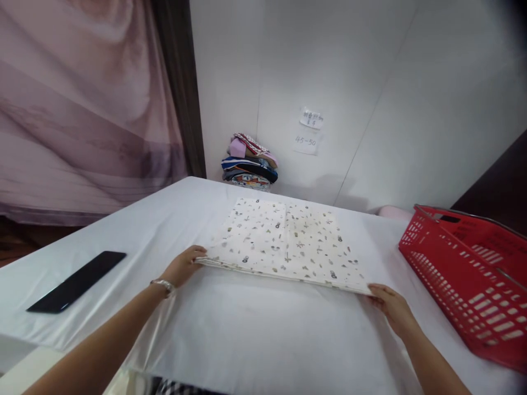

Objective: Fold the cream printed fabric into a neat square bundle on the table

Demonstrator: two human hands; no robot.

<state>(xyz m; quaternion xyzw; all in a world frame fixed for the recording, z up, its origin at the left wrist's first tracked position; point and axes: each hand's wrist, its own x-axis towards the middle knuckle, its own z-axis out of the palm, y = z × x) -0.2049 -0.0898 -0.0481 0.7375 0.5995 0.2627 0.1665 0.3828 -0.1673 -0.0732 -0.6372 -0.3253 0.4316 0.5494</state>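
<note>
A cream cloth (288, 241) with small printed motifs lies folded in layers on the white-covered table (263, 329). At its near left corner, my left hand (187, 264) pinches the layered edge, thumb on top; a silver bracelet circles that wrist. My right hand (389, 304) grips the near right corner the same way, with its fingers partly hidden beneath the fabric. Between the two hands the near edge is stretched fairly straight and slightly raised, while the far part rests flat.
A red plastic basket (465, 274) stands at the right side of the table. On the left lies a flat black object (78, 282). Folded clothes (249, 163) are stacked beyond the far edge, against a wall bearing paper notes (307, 141). A pink curtain (82, 109) hangs at the left.
</note>
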